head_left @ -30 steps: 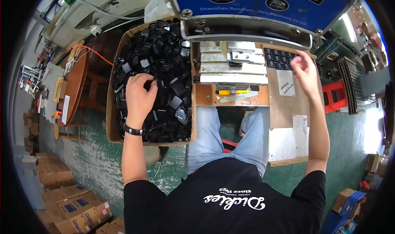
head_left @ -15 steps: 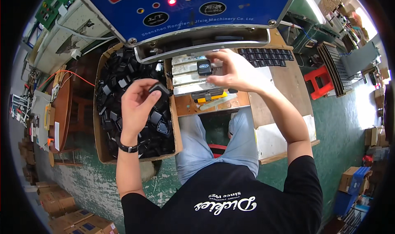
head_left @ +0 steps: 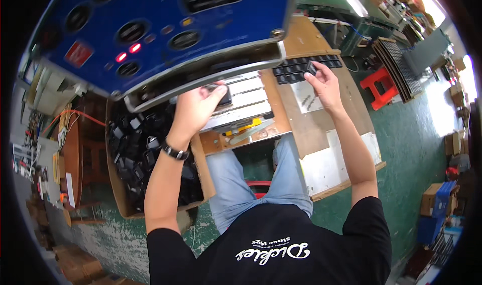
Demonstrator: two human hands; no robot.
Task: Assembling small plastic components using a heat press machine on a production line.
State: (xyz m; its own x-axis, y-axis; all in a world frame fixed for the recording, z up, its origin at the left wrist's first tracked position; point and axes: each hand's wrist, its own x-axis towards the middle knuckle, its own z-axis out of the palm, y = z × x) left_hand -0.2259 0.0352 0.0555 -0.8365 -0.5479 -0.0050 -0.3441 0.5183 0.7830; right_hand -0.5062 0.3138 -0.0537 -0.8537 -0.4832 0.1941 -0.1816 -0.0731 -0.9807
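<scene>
Your hands work both ends of the machine's metal bed.

Your left hand [head_left: 193, 109] closes on a black part [head_left: 223, 95], seating it under the blue machine [head_left: 165, 29]; half a second ago it hovered over the cardboard box [head_left: 120, 199]. Your right hand [head_left: 321, 82] pinches another black piece [head_left: 311, 68] at the row of finished parts [head_left: 301, 69] on the desk [head_left: 321, 129], having left the bed.

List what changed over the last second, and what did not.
The left hand left the cardboard box of black parts, carrying one black part up to the metal fixture under the blue machine panel. The right hand came in to the fixture, took a finished part, and swung back right to the row of black parts on the wooden bench. Box, bench and machine stayed put.
</scene>
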